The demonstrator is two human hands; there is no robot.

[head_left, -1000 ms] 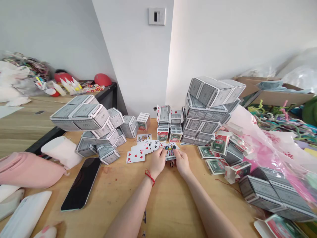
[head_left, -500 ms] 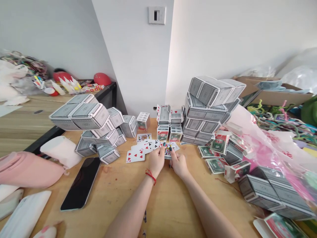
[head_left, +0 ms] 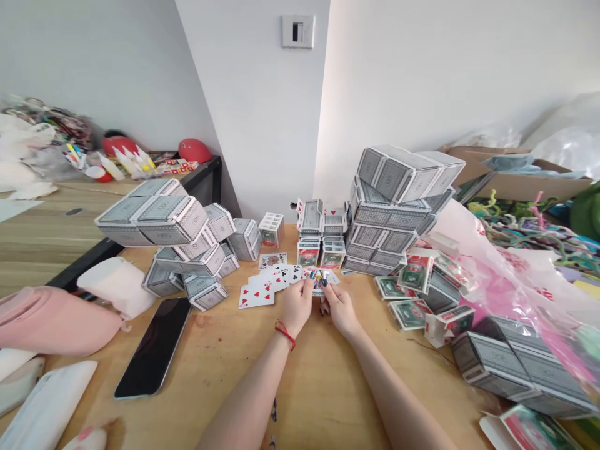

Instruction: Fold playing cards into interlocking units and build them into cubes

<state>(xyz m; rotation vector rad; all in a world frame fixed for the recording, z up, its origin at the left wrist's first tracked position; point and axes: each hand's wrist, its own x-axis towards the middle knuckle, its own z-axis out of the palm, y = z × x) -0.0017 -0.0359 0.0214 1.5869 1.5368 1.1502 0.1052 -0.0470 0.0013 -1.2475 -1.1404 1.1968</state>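
My left hand (head_left: pixel 296 306) and my right hand (head_left: pixel 338 309) meet at the middle of the wooden table (head_left: pixel 323 381). Both pinch a small stack of playing cards (head_left: pixel 319 281), a face card on top. A red string is tied round my left wrist. To the left of the hands, face-up cards (head_left: pixel 265 286) lie fanned on the table, mostly red hearts with some black clubs.
Piles of grey card boxes stand at left (head_left: pixel 164 231) and right (head_left: pixel 394 206), with small stacked packs (head_left: pixel 321 234) between. Loose green-red boxes (head_left: pixel 417 294) lie at right beside a pink plastic bag (head_left: pixel 497 275). A dark phone (head_left: pixel 154 347) and pink pouch (head_left: pixel 51 319) lie left.
My hands have moved slightly away from me with the cards, towards the small stacked packs. The fanned cards and the boxes have not moved.
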